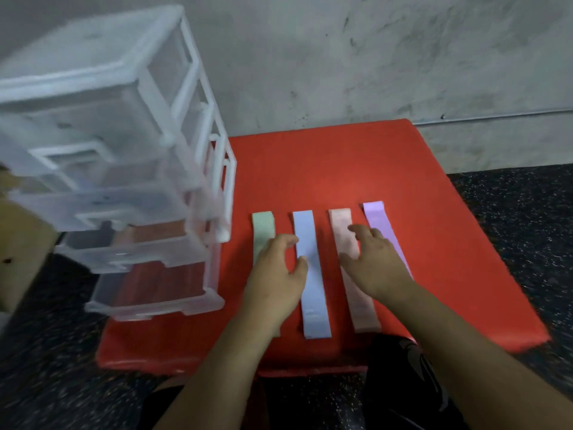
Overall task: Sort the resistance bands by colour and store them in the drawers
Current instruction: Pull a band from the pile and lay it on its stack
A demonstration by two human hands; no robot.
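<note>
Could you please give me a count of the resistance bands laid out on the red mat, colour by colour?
green band: 1
blue band: 1
pink band: 1
purple band: 1
Total: 4 bands, side by side on the red mat.

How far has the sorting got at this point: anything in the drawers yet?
Done: the green, blue, pink and purple band lie side by side, one colour each, on the red mat. In hand: nothing gripped; the left hand rests over the green band, the right hand over pink and purple. Left: all storing. The drawer unit shows no bands inside, though blur limits certainty.
</note>
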